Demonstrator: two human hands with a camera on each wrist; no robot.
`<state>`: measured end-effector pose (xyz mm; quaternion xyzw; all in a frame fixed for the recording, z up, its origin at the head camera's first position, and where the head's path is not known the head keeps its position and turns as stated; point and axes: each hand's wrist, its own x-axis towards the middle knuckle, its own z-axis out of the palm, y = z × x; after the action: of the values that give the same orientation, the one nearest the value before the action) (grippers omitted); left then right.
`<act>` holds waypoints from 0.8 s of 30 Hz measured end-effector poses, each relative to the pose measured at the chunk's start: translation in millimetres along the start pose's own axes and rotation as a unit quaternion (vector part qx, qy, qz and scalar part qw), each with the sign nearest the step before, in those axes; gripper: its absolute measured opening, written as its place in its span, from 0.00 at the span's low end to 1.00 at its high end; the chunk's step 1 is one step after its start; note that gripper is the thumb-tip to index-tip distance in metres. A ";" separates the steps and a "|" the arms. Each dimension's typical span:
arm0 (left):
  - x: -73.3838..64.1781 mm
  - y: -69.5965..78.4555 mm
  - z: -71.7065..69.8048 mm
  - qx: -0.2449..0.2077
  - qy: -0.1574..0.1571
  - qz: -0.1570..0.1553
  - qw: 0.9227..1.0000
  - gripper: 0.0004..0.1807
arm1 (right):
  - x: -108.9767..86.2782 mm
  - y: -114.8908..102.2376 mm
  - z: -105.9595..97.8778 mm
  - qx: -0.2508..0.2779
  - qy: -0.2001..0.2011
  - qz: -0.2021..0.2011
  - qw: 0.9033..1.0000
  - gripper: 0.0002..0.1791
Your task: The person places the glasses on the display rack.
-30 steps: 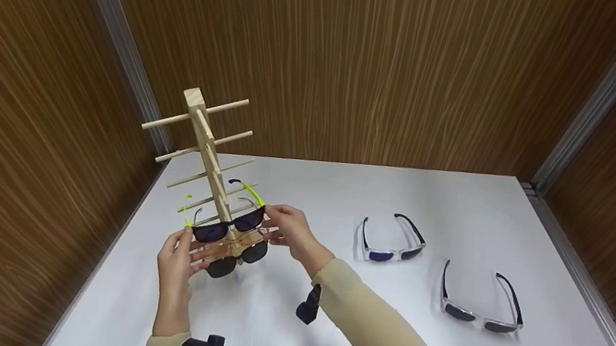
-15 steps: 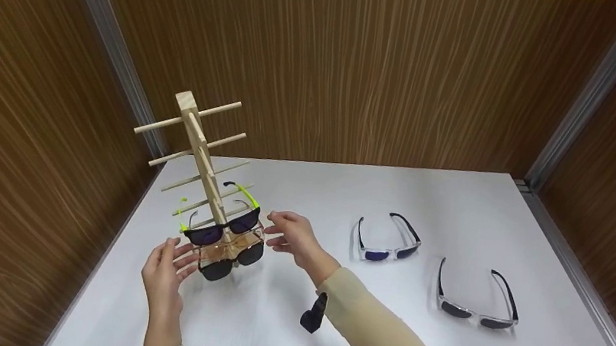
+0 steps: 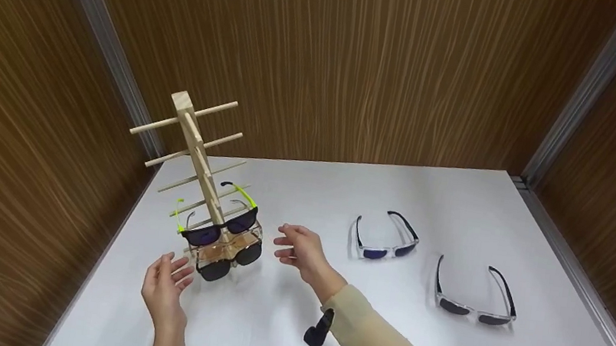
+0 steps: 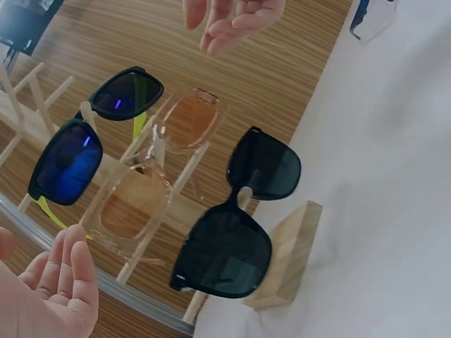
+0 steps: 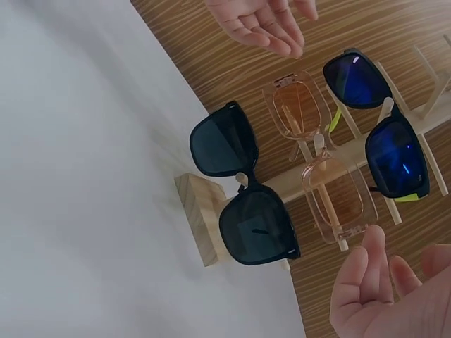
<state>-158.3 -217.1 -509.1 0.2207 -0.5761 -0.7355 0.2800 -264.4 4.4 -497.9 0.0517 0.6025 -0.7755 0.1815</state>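
Note:
A wooden sunglasses rack [image 3: 199, 162] with crossbars stands at the left of the table. Three pairs hang on its lower bars: sunglasses with dark blue lenses and neon yellow temples [image 3: 242, 221] uppermost, clear pinkish glasses with orange lenses [image 4: 130, 201] below them, and black sunglasses [image 5: 257, 222] lowest. My left hand [image 3: 165, 288] hovers at the rack's lower left, fingers loosely bent and holding nothing. On the other side, my right hand [image 3: 303, 253] is apart from the glasses, its fingers relaxed and bare.
Two clear-framed sunglasses rest unfolded on the white table [image 3: 381, 337]: one with blue lenses [image 3: 390, 252] right of centre, one with dark lenses [image 3: 474, 313] farther right. Wood-grain panels [image 3: 322, 62] enclose the back and sides.
Both hands have let go of the yellow-templed sunglasses and drawn away, the left downward, the right to the right. Those sunglasses stay on the rack.

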 end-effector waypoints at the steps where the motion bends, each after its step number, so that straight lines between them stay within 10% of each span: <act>1: -0.5 -1.5 -0.7 0.002 0.001 -0.004 1.000 0.18 | -0.8 1.3 -1.8 0.003 0.000 -0.001 1.000 0.16; 5: 2.3 -18.5 -5.0 0.009 0.000 -0.012 1.000 0.22 | -2.8 6.4 -11.0 0.018 0.001 -0.006 1.000 0.16; 14: 44.8 -131.4 -25.9 0.050 0.048 -0.045 0.997 0.26 | -6.0 24.6 -45.6 0.011 0.028 0.002 1.000 0.18; 24: 20.7 -145.6 -10.9 0.103 0.034 -0.101 0.989 0.24 | -12.7 45.3 -71.2 0.009 0.033 0.015 0.999 0.22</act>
<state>-189.6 -212.7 -653.1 0.3301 -0.6137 -0.6890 0.1992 -246.9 65.5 -554.7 0.0880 0.6005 -0.7759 0.1723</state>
